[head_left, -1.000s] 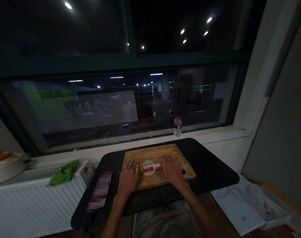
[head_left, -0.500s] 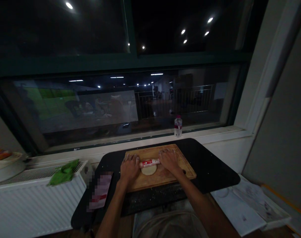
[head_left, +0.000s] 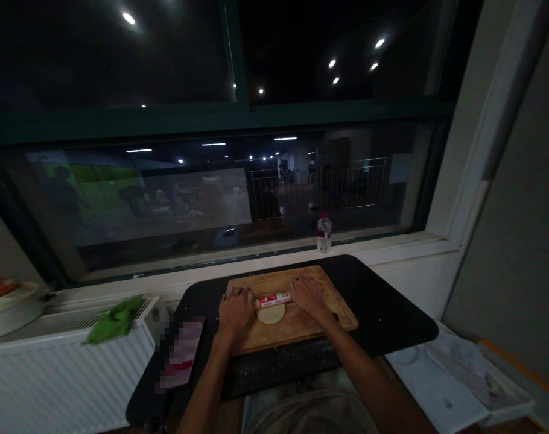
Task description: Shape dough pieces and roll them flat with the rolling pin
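Observation:
A small round disc of pale dough (head_left: 271, 314) lies on a wooden cutting board (head_left: 338, 307). Across its far edge rests a red-and-white roller (head_left: 273, 299). My left hand (head_left: 236, 311) presses flat on the roller's left end, fingers stretched forward. My right hand (head_left: 309, 295) lies flat over the right end in the same way. Both palms cover the roller's ends, so only its middle shows.
The board sits on a black table (head_left: 387, 319) dusted with flour. A water bottle (head_left: 324, 233) stands on the windowsill behind. A green cloth (head_left: 114, 318) lies on the radiator at left, a white bowl (head_left: 5, 304) beyond it. Papers (head_left: 455, 371) lie at right.
Both hands pushed the roller away from me, from the dough's middle to its far edge, and it has stayed about there since half a second ago.

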`<state>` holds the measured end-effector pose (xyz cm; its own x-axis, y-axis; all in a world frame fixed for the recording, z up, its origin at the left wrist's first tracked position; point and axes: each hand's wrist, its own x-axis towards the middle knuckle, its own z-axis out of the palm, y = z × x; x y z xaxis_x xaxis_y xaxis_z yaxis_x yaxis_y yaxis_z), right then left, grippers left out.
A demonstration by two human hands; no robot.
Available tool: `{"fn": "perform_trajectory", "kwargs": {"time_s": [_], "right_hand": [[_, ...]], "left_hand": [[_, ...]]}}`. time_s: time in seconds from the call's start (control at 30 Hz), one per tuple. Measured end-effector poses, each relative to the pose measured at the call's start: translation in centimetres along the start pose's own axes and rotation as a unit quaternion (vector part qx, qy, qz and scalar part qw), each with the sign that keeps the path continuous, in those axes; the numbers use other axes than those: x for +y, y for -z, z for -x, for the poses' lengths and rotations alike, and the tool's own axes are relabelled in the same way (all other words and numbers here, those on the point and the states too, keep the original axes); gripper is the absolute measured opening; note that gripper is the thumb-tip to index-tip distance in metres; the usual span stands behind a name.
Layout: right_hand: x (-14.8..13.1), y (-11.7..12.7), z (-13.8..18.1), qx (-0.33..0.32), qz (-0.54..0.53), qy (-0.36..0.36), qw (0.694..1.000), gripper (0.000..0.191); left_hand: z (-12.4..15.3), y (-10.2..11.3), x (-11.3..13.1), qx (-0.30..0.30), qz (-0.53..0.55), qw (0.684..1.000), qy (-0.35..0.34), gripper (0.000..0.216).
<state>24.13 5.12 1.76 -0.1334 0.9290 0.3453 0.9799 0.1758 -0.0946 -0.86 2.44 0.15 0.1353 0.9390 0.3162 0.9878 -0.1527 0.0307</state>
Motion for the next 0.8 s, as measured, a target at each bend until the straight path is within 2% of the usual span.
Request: {"fn": "perform_trajectory", "kwargs": {"time_s": [0.23,0.33,0.5,0.8], "right_hand": [[-0.2,0.4,3.0,0.027,-0.026,0.007,0.999,0.040],[-0.2,0.4,4.4,0.026,-0.030,0.008,0.999,0.044],[-0.1,0.1,6.4,0.063,-0.051,0.002,0.997,0.048],[0.0,0.1,8.6,0.102,-0.083,0.011,0.991,0.049]], "left_hand": [[3.0,0.5,1.4,0.043,0.003,0.999,0.016,0.046],[4.1,0.4,1.6,0.066,0.013,0.998,0.013,0.045],[5.7,-0.1,1.7,0.110,0.037,0.993,0.007,0.042],[6.9,-0.4,1.7,0.122,0.073,0.990,0.004,0.041]]}}
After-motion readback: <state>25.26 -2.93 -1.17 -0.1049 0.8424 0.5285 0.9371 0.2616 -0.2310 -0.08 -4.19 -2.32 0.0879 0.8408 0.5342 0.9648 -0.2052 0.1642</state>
